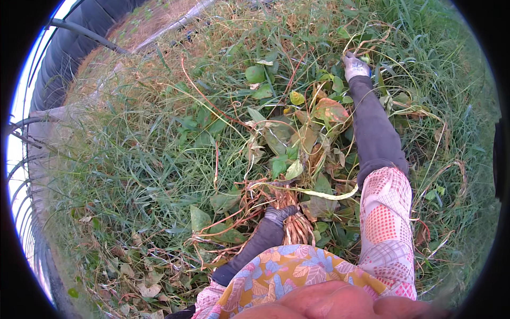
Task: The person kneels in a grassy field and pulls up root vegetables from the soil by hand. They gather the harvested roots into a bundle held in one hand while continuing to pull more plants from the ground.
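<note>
My left hand [280, 214], in a grey glove, is closed around a thick bundle of dry, light-brown bean-like pods [298, 229] close to my body. Thin reddish stems stick out of the bundle to the left. My right arm reaches far forward. At its end my right hand [356, 65], in a white and grey glove, is among thin curling vines [370, 44]; its fingers are partly hidden, and a firm grip cannot be made out. A long pale green pod [330, 196] lies across the plants between the hands. Broad yellowing and reddish leaves [330, 110] grow in the middle.
Dense green grass [167, 167] surrounds the vines on both sides. Dry leaves [149, 290] lie at the lower left. Metal hoops [85, 34] and dark sheeting [53, 85] stand along the left edge. A pale strip [175, 26] runs across the ground at the upper left.
</note>
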Action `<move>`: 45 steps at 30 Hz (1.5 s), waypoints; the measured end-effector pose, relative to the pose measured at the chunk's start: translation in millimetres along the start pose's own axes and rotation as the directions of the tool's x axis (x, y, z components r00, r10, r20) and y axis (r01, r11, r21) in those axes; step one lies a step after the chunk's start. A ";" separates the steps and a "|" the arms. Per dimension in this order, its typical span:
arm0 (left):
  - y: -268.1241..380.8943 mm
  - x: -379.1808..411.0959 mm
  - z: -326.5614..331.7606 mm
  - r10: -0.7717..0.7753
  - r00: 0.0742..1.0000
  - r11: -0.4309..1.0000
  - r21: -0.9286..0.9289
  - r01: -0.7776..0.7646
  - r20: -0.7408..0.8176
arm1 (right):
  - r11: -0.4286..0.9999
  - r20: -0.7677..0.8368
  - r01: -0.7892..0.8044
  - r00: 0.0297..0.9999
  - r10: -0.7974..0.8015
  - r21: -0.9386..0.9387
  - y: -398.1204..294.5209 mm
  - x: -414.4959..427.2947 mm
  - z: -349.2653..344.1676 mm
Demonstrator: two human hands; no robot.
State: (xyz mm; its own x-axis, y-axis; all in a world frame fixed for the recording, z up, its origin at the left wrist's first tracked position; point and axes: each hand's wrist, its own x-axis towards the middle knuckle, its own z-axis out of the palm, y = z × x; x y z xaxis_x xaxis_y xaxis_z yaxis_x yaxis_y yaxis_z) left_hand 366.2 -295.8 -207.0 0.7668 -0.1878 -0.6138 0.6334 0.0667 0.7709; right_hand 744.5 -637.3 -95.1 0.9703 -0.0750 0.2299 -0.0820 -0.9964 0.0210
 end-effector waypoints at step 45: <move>86.5 -280.1 -87.4 0.375 0.740 0.897 -0.421 -0.136 0.558 | 0.245 0.426 -0.458 0.888 0.173 0.855 132.4 -818.0 -356.1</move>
State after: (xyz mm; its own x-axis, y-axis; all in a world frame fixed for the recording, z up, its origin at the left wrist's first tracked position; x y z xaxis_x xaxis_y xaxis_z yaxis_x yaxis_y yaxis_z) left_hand 215.3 -151.8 16.7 0.7472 -0.6609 -0.0705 0.5071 0.4983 0.7032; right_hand -141.1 -694.0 66.0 0.9444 -0.2555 -0.2068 -0.2698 -0.2431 -0.9317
